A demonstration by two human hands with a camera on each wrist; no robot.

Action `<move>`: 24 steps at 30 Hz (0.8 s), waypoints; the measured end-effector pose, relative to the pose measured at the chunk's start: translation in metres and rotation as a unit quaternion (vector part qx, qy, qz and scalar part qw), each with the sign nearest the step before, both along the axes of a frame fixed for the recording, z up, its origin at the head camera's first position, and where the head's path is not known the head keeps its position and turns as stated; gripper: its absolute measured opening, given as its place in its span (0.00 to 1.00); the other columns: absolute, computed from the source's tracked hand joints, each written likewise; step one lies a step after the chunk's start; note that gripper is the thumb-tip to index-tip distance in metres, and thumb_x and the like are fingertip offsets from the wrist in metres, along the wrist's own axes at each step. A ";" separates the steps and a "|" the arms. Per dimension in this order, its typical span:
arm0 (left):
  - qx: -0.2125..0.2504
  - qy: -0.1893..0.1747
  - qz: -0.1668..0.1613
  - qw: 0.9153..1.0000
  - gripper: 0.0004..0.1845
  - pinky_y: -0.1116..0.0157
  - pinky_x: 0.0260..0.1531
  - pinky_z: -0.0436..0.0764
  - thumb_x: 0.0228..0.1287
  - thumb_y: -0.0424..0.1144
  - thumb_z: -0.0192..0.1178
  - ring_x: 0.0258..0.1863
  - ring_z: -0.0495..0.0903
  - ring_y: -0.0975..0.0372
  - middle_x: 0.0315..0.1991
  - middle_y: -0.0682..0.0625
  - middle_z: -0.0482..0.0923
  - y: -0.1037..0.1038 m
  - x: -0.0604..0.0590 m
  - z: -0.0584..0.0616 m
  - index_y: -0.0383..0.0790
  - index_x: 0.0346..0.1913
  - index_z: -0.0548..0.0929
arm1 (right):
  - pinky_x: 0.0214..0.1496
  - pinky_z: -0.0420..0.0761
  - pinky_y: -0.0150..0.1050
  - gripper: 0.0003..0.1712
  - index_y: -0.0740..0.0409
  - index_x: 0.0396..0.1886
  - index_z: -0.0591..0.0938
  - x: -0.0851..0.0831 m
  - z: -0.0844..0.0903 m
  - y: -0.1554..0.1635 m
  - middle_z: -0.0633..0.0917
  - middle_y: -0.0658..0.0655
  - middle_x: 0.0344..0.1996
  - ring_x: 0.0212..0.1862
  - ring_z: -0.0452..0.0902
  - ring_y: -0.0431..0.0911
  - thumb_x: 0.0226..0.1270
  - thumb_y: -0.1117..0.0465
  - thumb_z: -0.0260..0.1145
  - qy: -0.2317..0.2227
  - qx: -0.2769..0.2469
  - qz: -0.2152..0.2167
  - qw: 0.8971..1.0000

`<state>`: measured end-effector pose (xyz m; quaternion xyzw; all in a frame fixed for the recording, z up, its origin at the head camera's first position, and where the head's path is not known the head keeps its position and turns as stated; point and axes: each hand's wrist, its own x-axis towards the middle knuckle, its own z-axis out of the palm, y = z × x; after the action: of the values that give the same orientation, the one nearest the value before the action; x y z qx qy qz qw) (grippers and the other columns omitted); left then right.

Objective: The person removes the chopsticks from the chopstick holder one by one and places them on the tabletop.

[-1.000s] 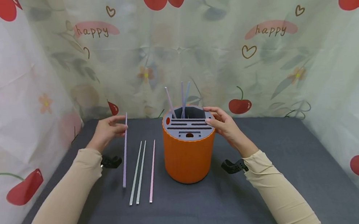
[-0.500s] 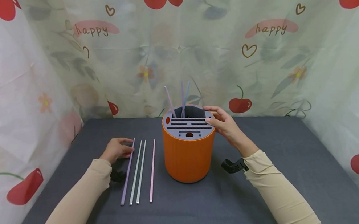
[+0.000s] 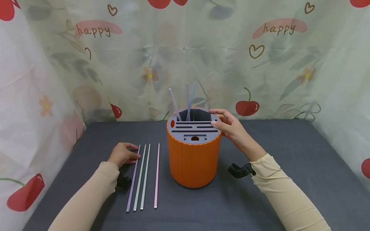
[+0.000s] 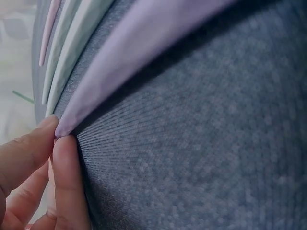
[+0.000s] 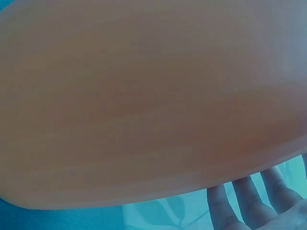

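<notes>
My left hand [image 3: 123,154] pinches the far, thin end of a purple chopstick [image 3: 133,185] between thumb and finger. In the left wrist view that chopstick [image 4: 129,52] lies along the dark cloth, its tip between the fingertips. Beside it, to the right, are two pale green chopsticks [image 3: 139,184] and a pink chopstick [image 3: 157,178]. An orange utensil holder [image 3: 194,167] with a grey slotted top stands upright at the centre. My right hand [image 3: 238,136] grips its right rim, thumb on top; the right wrist view shows fingers [image 5: 247,196] along the holder's far side.
Three chopsticks [image 3: 188,96], pinkish, purple and blue, stand in the holder's rear compartment. A dark grey cloth [image 3: 189,224] covers the table. Printed curtains [image 3: 186,62] with cherries close off the back and both sides.
My left hand has lowered the purple chopstick from above the table to the cloth, then shifted it slightly right towards the green ones. The right hand has stayed on the holder.
</notes>
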<state>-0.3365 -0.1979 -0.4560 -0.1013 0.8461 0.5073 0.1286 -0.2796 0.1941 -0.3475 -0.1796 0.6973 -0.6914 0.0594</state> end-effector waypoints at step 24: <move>-0.011 -0.008 0.003 1.000 0.26 0.69 0.25 0.85 0.53 0.26 0.70 0.21 0.80 0.66 0.47 0.36 0.74 0.003 0.000 0.000 0.30 0.57 0.77 | 0.52 0.79 0.33 0.24 0.50 0.65 0.68 0.000 0.000 0.001 0.75 0.52 0.55 0.50 0.77 0.42 0.72 0.60 0.57 0.002 0.006 -0.005 1.000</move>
<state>-0.3364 -0.1953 -0.4561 -0.1092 0.8505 0.4972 0.1326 -0.2795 0.1947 -0.3480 -0.1768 0.7023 -0.6874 0.0557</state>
